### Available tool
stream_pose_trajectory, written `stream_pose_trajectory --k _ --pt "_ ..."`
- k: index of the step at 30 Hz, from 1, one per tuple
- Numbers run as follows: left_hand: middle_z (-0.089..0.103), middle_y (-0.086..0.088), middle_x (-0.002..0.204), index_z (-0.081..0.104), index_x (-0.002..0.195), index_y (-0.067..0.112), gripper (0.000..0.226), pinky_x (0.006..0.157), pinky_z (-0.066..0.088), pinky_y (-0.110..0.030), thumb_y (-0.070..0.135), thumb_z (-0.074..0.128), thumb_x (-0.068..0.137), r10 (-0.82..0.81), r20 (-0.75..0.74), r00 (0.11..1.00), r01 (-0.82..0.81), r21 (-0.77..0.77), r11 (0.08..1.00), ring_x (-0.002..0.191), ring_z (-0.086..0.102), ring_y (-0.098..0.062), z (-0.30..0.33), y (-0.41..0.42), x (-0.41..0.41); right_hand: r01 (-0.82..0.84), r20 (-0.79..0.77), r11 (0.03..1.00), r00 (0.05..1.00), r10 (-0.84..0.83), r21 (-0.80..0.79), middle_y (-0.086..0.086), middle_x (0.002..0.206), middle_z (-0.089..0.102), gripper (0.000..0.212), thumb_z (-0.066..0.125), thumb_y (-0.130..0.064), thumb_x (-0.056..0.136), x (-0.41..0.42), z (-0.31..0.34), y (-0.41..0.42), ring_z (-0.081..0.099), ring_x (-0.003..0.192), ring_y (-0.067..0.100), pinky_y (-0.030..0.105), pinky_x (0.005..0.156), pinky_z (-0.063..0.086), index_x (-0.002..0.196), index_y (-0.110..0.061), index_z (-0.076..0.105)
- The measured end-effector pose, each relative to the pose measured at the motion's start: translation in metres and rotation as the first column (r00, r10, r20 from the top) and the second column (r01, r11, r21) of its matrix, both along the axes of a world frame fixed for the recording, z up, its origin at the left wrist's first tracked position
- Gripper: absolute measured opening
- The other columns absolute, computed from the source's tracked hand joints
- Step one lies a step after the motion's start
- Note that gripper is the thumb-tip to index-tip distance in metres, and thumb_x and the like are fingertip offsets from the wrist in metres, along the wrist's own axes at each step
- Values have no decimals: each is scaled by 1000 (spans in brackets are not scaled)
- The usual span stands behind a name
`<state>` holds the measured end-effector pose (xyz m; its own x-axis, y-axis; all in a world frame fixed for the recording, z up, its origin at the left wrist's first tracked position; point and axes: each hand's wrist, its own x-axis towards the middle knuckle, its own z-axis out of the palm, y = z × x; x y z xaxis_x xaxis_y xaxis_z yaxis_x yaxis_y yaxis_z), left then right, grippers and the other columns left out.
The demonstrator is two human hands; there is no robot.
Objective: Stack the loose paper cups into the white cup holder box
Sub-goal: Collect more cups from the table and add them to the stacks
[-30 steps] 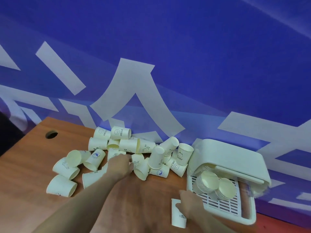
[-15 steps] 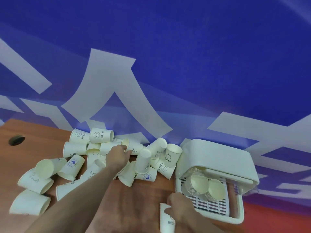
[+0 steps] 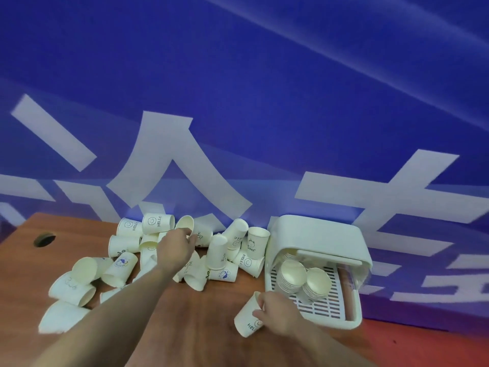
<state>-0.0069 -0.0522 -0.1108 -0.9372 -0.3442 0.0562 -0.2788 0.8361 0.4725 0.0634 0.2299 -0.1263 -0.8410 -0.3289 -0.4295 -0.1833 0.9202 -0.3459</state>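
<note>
We hold one paper cup (image 3: 247,317) in our right hand (image 3: 277,313), fingers curled round its rim and upper wall, just off the front left corner of the white cup holder box (image 3: 317,239). The cup leans, its mouth up toward one o'clock and its base down toward seven, so its long axis already runs roughly toward the box.

The box sits on the table (image 3: 185,327) at about one o'clock from this hand, very near. Its lid is raised, and two nested stacks (image 3: 304,280) lie side by side on the slatted tray (image 3: 328,305), mouths facing us and a little left, toward seven o'clock. The left stack is the nearer one to the held cup. We judge that the next move turns on this: the cup must be turned base first toward one o'clock and slid into a stack's open mouth, a short travel for the right hand alone.

Our left hand (image 3: 176,247) reaches to about eleven o'clock into the pile of loose cups (image 3: 217,252), well apart from the box. Its fingers bend over a cup lying on its side (image 3: 185,224) and seem to touch its rim; whether they truly grip it we cannot tell. The pile spreads from nine to twelve o'clock, most cups lying on their sides, so plenty of the task is left.
</note>
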Motion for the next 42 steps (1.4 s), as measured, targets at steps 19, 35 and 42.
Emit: stream_pose_trajectory --k 19,35,42 --pt "40 2 49 39 58 22 34 53 32 -33 37 51 86 -506 103 857 516 -146 844 53 41 -17 49 129 88 119 -161 987 978 -135 -106 -1 83 56 22 53 -35 88 40 42 96 55 83 22 33 63 35 75 -24 40" --pt "67 -12 81 68 84 16 38 64 45 -35 38 40 97 -736 202 646 750 -346 563 77 62 -33 45 272 74 316 -202 943 921 -332 -106 -3 78 59 17 53 -33 89 43 49 210 57 78 22 35 64 43 81 -19 46" --pt "67 -19 97 70 98 8 36 64 34 -35 26 38 99 -680 361 638 759 -441 479 89 62 -38 41 305 59 359 -192 926 907 -376 -118 -3 81 58 19 54 -31 88 29 45 243 54 76 20 34 65 43 78 -19 44"
